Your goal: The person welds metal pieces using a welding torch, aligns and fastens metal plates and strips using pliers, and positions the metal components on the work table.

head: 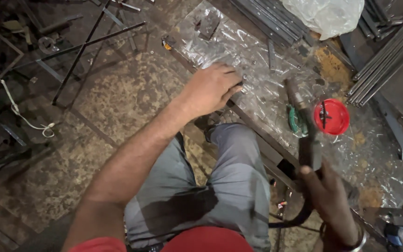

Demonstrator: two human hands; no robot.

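- The left hand point(213, 88) is pressed knuckles-up on a crinkled clear plastic sheet point(257, 60) spread over the workshop floor, fingers curled onto something small near the sheet's near edge; what it pinches, if anything, cannot be told.
- The right hand point(330, 196) is closed around the dark handle of a welding-torch-like tool point(304, 126), whose metal head points out onto the middle of the sheet; a black cable point(295, 219) loops back from the handle.
- Just beside the tool's head lie a round red plastic lid point(332, 116) holding small dark bits and a green coiled piece point(296, 120).
- A bundle of long grey steel bars point(383, 56) lies toward the sheet's far right corner, and a white crumpled plastic bag point(327, 16) at its far edge.
- Risks, as a judgement: the tool's head sits close to thin plastic, which heat could melt or ignite; the bare left hand is near the working end and could be burned; the cable could snag by the person's knee point(232, 135) in grey trousers.
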